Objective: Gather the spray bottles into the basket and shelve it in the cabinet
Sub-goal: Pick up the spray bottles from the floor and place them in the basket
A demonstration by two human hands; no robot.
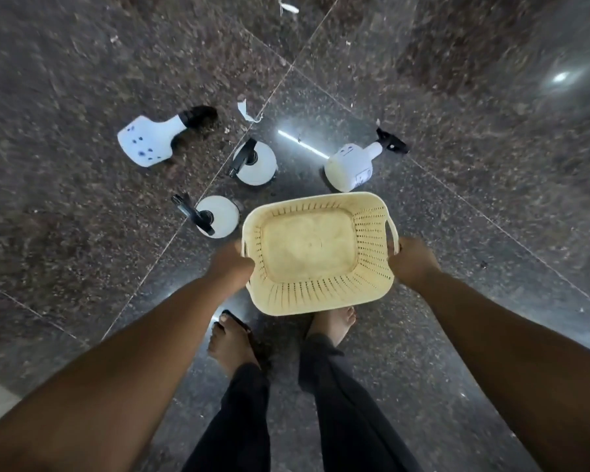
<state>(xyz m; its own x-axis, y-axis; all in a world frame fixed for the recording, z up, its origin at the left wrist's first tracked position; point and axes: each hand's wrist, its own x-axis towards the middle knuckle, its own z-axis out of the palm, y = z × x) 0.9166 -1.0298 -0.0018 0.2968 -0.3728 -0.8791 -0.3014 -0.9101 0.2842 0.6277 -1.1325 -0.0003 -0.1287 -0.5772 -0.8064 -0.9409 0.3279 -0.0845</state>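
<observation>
I hold an empty cream plastic basket point(315, 294) above the floor, my left hand point(230, 262) gripping its left rim and my right hand point(411, 262) gripping its right handle. Several white spray bottles with black triggers sit on the floor beyond it. One with blue spots point(147, 139) lies on its side at the far left. Two stand upright: one point(258, 161) in the middle, another point(218, 216) just left of the basket. A yellowish one point(349, 166) lies on its side just past the basket's far edge.
The floor is dark polished granite tile point(474, 165) with pale joints. Small white scraps point(246, 110) lie near the bottles. My bare feet point(230, 342) and dark trousers are directly below the basket. No cabinet is in view.
</observation>
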